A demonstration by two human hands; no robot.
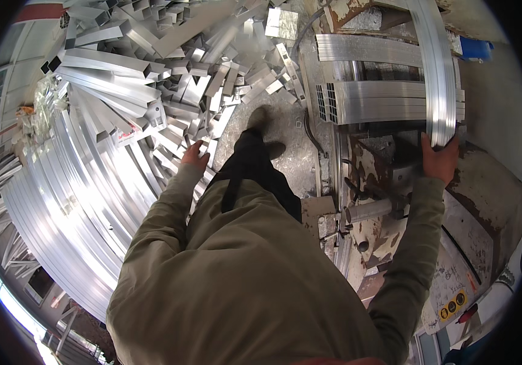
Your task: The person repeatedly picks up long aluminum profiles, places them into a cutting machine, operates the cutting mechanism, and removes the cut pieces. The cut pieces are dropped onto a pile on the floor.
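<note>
My right hand (440,159) is wrapped round the near end of a set of long silver aluminium profiles (437,79). These run away from me across the bed of a worn machine and lie over a stack of shorter aluminium bars (382,102) with open square ends. Another row of bars (367,48) lies farther off under the same profiles. Over on the left, my left hand (196,156) hangs with its fingers apart and nothing in them, near a large heap of aluminium tube offcuts (194,85).
Long aluminium bars (84,201) are stacked along my left side. The machine body (480,194), with chipped paint, stands at right, with a metal cylinder (370,211) on its near side. My shoes (260,118) are on the floor beside scattered offcuts. A dark cable (314,131) runs along the machine's edge.
</note>
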